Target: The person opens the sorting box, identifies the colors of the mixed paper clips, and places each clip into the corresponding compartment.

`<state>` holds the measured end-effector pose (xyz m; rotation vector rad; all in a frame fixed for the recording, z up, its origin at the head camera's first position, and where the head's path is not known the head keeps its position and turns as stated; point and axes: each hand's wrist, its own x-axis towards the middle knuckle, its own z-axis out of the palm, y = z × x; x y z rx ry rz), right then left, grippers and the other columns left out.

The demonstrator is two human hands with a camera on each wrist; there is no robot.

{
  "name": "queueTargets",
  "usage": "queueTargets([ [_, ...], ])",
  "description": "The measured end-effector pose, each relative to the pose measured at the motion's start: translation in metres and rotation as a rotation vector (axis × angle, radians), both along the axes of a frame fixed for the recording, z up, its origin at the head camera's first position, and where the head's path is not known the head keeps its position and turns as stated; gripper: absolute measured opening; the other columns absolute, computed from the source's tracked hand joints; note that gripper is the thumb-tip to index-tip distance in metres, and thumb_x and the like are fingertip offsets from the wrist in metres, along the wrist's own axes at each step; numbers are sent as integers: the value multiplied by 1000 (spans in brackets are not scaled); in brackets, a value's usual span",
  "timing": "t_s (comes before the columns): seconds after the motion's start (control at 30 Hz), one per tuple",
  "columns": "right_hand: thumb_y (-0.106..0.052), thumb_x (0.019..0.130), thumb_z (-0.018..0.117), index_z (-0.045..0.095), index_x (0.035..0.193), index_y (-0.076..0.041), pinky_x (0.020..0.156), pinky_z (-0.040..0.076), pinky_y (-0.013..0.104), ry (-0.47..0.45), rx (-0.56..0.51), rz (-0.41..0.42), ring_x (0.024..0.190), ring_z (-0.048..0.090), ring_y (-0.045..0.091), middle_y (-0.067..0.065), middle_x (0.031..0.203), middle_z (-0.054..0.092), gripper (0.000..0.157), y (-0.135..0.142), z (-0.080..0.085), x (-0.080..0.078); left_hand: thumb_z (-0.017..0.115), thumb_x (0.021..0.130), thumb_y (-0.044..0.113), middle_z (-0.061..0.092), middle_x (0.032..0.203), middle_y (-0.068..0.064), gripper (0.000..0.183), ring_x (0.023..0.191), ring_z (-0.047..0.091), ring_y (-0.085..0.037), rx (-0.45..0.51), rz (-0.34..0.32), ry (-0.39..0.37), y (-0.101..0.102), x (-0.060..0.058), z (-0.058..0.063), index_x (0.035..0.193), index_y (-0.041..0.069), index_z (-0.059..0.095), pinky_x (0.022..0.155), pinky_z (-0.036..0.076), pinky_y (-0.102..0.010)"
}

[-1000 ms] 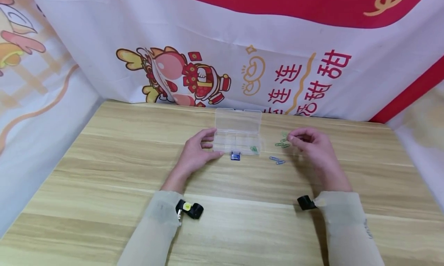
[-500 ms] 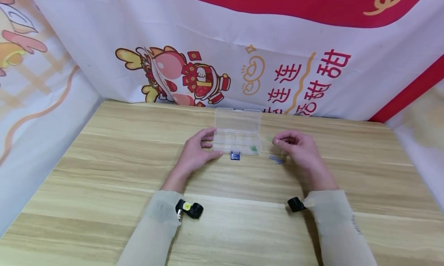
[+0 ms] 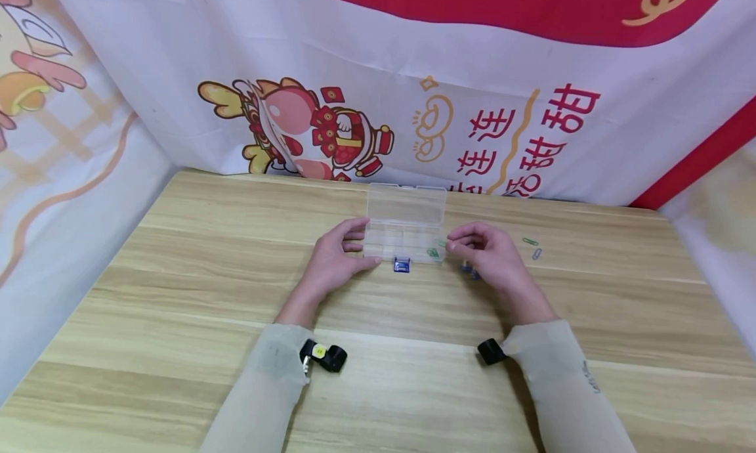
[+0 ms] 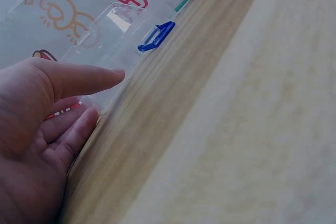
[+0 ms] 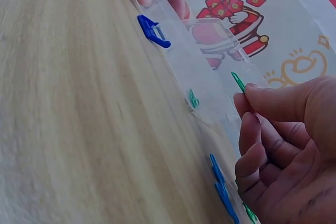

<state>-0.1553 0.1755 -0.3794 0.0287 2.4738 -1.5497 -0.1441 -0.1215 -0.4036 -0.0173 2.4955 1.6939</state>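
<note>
A clear plastic compartment box [image 3: 392, 237] stands on the table with its lid raised and a blue latch [image 3: 401, 265] hanging at the front. My left hand [image 3: 336, 255] holds the box's left end, thumb at the front corner and fingers along the side. Between thumb and forefinger, my right hand [image 3: 487, 253] pinches a green paper clip [image 5: 238, 82] at the box's right end. Green paper clips [image 5: 193, 99] lie in the front right compartment. Blue paper clips [image 5: 222, 192] rest on the table below the right hand, partly hidden by it in the head view.
Right of the right hand, a green paper clip [image 3: 530, 241] and a blue paper clip [image 3: 537, 253] lie on the wooden table [image 3: 390, 387]. A printed white and red cloth [image 3: 407, 59] hangs behind the table's back edge.
My right hand has moved left from the green clips to the box's right end, carrying a green paper clip. The left hand stays at the box.
</note>
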Motion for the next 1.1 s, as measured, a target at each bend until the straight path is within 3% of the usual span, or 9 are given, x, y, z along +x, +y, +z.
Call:
queueTargets([
  [0.73, -19, 100, 77, 71, 117, -5, 71, 54, 24, 29, 11, 7, 93, 62, 18, 4, 104, 71, 23, -7, -3, 1, 92, 84, 10, 66, 144, -12, 78, 126, 67, -31, 2, 3, -3, 1, 0, 0, 154, 21, 58, 113, 57, -45],
  [1.1, -21, 100, 78, 71, 115, -5, 70, 54, 25, 15, 13, 5, 92, 61, 19, 3, 102, 69, 23, -7, -2, 1, 92, 85, 10, 66, 144, -11, 78, 127, 66, -31, 2, 9, -7, 1, 0, 1, 154, 21, 58, 113, 56, -45],
])
